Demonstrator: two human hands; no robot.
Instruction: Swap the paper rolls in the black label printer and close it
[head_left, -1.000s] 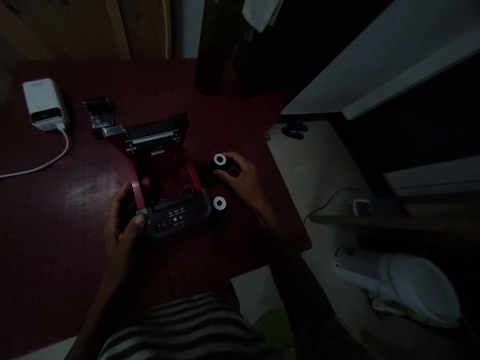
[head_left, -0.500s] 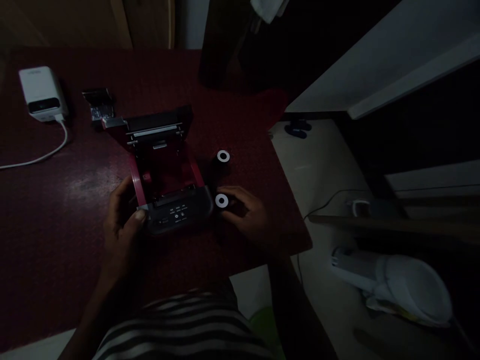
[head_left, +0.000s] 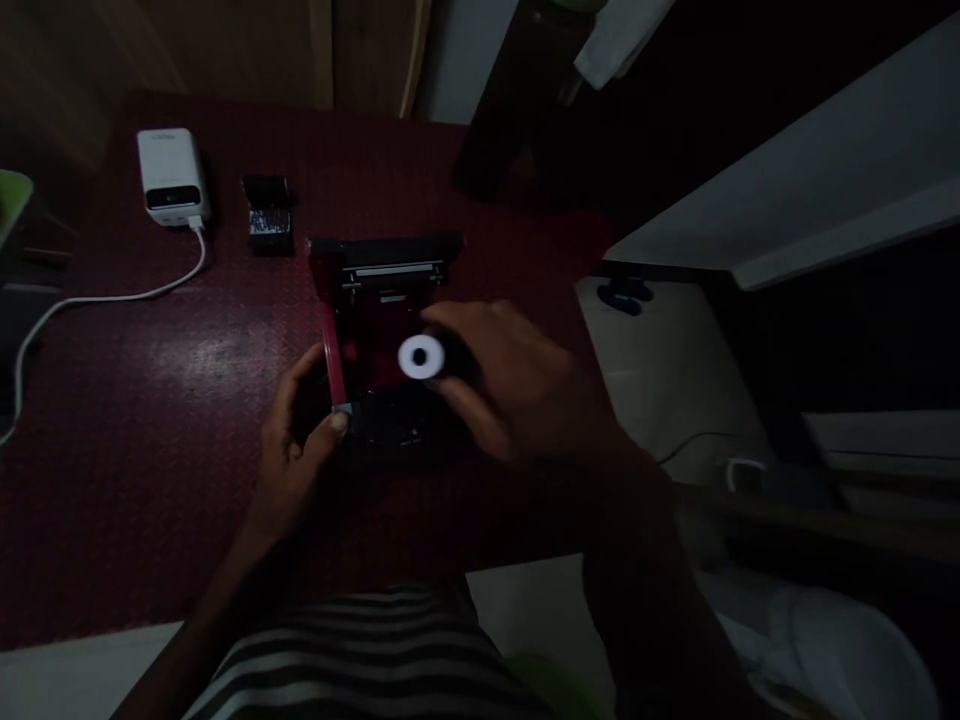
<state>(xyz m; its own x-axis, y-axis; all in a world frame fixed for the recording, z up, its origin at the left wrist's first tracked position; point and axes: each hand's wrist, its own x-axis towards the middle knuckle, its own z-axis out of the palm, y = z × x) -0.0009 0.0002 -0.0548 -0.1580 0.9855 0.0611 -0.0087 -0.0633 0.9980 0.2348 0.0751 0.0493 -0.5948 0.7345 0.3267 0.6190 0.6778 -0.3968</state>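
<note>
A red and black label printer sits on the table with its black lid raised and its red inside exposed. My left hand grips its near left corner, thumb on the front panel and fingers along the left side. Over the right part of the printer's opening, my right hand holds a small roll between thumb and fingers. The roll's white ring-shaped end with a dark hole faces up towards me. My right hand and forearm hide the printer's right side.
A white power bank with a white cable lies at the table's far left. Beside it is a small black glossy object. A tall dark bottle stands at the back right. Slippers lie on the floor.
My right hand has lifted the roll from beside the printer and brought it over the opening. My left hand still holds the printer. The view has shifted, so the table things appear further right.
</note>
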